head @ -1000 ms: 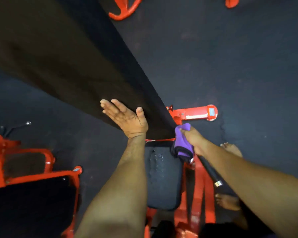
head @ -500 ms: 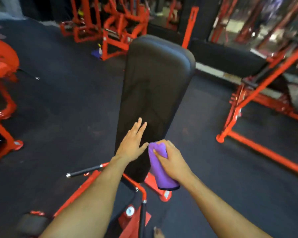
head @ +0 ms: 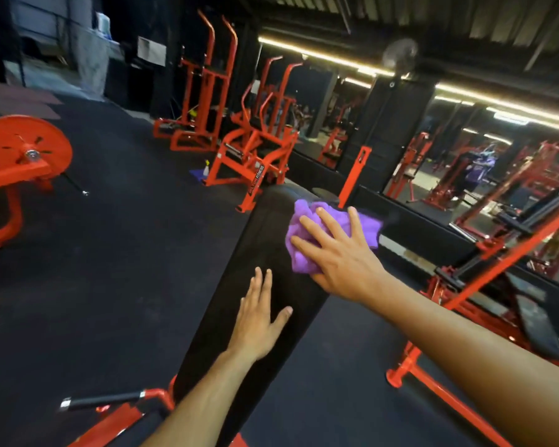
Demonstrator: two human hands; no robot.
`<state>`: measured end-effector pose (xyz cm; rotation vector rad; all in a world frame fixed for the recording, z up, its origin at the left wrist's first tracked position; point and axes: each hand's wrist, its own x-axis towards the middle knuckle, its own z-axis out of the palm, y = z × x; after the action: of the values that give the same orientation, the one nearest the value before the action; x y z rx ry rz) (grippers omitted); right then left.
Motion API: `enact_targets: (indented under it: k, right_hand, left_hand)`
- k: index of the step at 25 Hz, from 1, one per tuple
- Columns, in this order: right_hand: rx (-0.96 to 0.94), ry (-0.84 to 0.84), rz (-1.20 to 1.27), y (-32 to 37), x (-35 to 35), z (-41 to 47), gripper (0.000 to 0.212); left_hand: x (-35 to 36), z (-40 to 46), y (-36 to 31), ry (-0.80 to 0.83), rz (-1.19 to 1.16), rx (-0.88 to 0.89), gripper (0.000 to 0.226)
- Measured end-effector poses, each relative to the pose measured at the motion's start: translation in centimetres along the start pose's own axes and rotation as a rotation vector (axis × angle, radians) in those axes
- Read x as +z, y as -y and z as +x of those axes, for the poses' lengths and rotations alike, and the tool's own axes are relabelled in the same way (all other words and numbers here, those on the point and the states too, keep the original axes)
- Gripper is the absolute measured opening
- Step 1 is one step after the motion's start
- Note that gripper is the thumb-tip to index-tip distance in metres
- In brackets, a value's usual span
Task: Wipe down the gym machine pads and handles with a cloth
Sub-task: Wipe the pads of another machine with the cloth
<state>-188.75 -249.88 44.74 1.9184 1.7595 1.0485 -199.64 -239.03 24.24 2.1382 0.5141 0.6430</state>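
Observation:
A long black back pad [head: 239, 311] of a red gym machine rises in front of me, tilted up and away. My right hand [head: 339, 256] lies flat with spread fingers on a crumpled purple cloth [head: 333, 230], pressing it against the pad's upper right part near the top. My left hand [head: 259, 317] rests flat on the pad's middle, fingers straight, thumb out. A black-gripped handle [head: 107, 400] with a chrome end sticks out to the left at the machine's base.
Red machines stand all around: a weight-plate machine [head: 23, 156] at left, a seated machine [head: 255, 156] ahead with a spray bottle [head: 206, 171] beside it, a red frame [head: 465, 317] close on the right. Mirrors line the far wall. Dark rubber floor [head: 110, 269] lies between.
My right hand has slid the cloth from the pad's lower part up to near its top and flattened onto it. My view has lifted from the seat and floor to the room.

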Motion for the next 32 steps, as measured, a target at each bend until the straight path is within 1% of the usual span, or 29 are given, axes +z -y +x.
enact_targets:
  k: [1,2,5,9,11,12,14,16,17,19,22,24,26,28,30,32]
  right_hand:
    - [-0.015,0.077,-0.042,-0.4,1.2,-0.1,0.053]
    - [-0.046,0.112,-0.060,-0.8,2.0,0.1,0.051]
    - [-0.137,0.178,-0.075,-1.5,2.4,4.0,0.041]
    - [-0.180,0.247,-0.111,-0.3,2.5,13.3,0.045]
    - [-0.233,0.251,-0.155,0.3,2.9,14.8,0.046]
    - [-0.298,0.263,-0.182,0.0,2.7,13.6,0.047]
    - [-0.474,0.290,-0.182,-1.4,1.7,8.4,0.049]
    - [-0.616,0.301,-0.118,-4.1,0.2,2.8,0.053]
    - [-0.657,0.270,-0.093,-5.3,-0.1,1.4,0.054]
    - [-0.666,0.195,-0.083,-6.1,0.2,2.4,0.052]
    - [-0.558,0.228,-0.134,-2.8,2.3,9.2,0.046]
    - [-0.445,0.250,-0.148,-0.8,3.0,14.2,0.037]
    - [-0.376,0.250,-0.153,0.2,3.7,16.6,0.037]
    - [-0.459,0.243,-0.176,0.0,3.5,14.9,0.042]
    - [-0.590,0.282,-0.128,-1.4,2.4,10.0,0.046]
    - [-0.657,0.345,-0.090,-2.6,1.4,5.6,0.046]
  left_hand:
    - [0.7,0.5,0.1,0.049,-0.001,-0.039,0.090]
    - [1.3,1.0,0.3,0.083,0.003,-0.063,0.090]
    - [2.6,1.8,1.4,0.107,-0.013,-0.066,0.087]
    - [4.3,1.6,2.5,0.017,0.033,-0.066,0.089]
    - [4.8,1.6,2.8,-0.021,0.043,-0.066,0.087]
    - [5.1,1.4,2.9,-0.041,0.039,-0.065,0.085]
    - [5.8,1.0,3.0,-0.108,-0.012,-0.082,0.083]
    - [6.9,1.0,2.8,-0.177,-0.049,-0.122,0.083]
    - [7.5,1.2,2.7,-0.212,-0.053,-0.136,0.083]
    - [8.3,1.4,2.6,-0.260,-0.062,-0.151,0.083]
    - [8.6,1.4,3.1,-0.309,-0.081,-0.113,0.084]
    - [8.6,1.2,3.1,-0.306,-0.102,-0.101,0.084]
    - [8.6,0.9,3.5,-0.286,-0.083,-0.120,0.083]
    - [8.9,0.1,4.2,-0.242,-0.078,-0.169,0.081]
    - [9.5,-1.1,5.4,-0.205,-0.126,-0.239,0.081]
    - [9.8,-1.8,6.1,-0.179,-0.179,-0.279,0.080]
